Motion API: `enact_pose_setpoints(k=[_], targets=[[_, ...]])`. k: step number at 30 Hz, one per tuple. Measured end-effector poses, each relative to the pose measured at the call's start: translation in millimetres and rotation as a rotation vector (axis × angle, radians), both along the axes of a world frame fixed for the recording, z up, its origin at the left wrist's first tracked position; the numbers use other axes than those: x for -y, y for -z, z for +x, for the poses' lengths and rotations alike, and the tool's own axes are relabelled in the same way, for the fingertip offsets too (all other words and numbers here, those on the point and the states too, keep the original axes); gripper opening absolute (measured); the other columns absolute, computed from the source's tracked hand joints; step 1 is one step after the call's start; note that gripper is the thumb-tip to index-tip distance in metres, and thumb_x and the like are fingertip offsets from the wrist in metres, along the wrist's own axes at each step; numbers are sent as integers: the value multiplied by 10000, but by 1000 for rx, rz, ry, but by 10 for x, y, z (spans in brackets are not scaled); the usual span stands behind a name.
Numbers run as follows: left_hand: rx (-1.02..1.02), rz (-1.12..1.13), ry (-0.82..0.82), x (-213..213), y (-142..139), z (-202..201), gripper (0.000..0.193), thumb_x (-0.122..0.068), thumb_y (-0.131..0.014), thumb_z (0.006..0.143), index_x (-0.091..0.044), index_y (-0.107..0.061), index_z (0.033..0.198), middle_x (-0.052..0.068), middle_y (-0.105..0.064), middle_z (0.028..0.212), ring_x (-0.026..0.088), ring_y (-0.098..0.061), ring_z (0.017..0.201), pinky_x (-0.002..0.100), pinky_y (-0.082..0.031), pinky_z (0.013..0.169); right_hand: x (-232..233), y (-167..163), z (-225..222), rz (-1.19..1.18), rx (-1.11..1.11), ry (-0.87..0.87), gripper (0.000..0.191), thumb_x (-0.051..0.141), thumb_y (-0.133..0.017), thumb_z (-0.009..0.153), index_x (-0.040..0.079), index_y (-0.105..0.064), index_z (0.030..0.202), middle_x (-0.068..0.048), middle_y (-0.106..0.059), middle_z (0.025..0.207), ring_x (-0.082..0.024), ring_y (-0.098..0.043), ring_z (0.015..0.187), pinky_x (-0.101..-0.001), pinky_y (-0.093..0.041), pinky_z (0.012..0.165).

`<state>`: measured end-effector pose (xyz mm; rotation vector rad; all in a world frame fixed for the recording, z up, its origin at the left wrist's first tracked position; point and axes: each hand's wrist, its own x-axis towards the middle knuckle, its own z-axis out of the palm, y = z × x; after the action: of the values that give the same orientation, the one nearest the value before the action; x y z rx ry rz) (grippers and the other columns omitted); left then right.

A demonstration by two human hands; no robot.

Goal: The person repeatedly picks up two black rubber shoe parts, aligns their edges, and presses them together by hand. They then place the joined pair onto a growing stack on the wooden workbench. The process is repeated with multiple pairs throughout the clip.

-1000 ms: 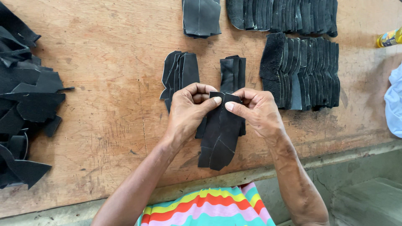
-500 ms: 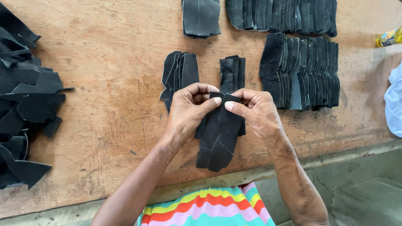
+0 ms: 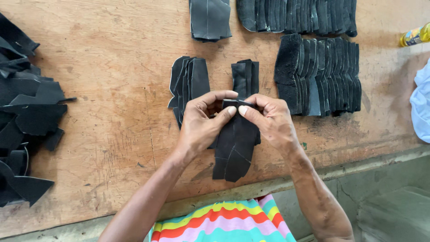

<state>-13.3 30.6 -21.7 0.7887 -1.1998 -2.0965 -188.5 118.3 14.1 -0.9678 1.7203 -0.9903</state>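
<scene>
While a loose heap of black offcuts (image 3: 24,121) lies at the far left of the wooden table (image 3: 107,58), the left hand (image 3: 201,123) pinches the top edge of a long black leather piece (image 3: 235,150) between thumb and forefinger. That piece hangs down over the table's near edge. Just behind it sit two small fanned stacks (image 3: 190,83). The right hand (image 3: 268,121) pinches the same top edge, thumb tip meeting the left thumb. Further right stands a row of black cut pieces (image 3: 320,76), then a yellow bottle (image 3: 414,36).
</scene>
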Motion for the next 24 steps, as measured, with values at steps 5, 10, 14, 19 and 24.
enact_pose_setpoints(k=[5, 10, 14, 19, 24], targets=[[68, 152, 40, 11, 79, -71, 205, -51, -731, 927, 10, -761, 1121, 24, -763, 921, 46, -666, 798, 198, -574, 699, -29, 9, -50, -44, 19, -14, 157, 125, -630, 1050, -1, -722, 1034, 49, -662, 841, 2, -569, 764, -150, -488, 658], [55, 131, 23, -47, 186, -130, 190, -64, -727, 935, 18, -768, 1102, 31, -767, 933, 47, -669, 812, 200, -579, 718, -59, 106, 34, -55, -145, 26, 151, 133, -622, 1036, 16, -716, 1021, 55, -621, 786, -6, -532, 699, -167, -449, 584], [6, 165, 22, -71, 251, -147, 195, -39, -724, 924, 26, -769, 1102, 35, -771, 946, 50, -679, 827, 200, -585, 747, -76, 85, 91, -131, -285, 5, 140, 120, -631, 1047, 7, -710, 1023, 29, -617, 778, -24, -531, 707, -184, -440, 591], [28, 140, 27, -78, 271, -142, 180, -22, -720, 918, 23, -780, 1082, 28, -770, 933, 48, -672, 819, 195, -579, 743, -99, 44, 196, -204, -468, -15, 134, 113, -629, 1035, 3, -698, 1005, 0, -634, 699, -41, -563, 607, -221, -438, 518], [104, 5, 23, -110, 222, -148, 159, -42, -713, 943, 19, -784, 1072, 23, -759, 899, 39, -650, 790, 194, -554, 698, -123, 65, 243, -337, -749, -90, 125, 114, -631, 1047, 4, -676, 1008, -31, -664, 759, -38, -621, 673, -245, -484, 561]])
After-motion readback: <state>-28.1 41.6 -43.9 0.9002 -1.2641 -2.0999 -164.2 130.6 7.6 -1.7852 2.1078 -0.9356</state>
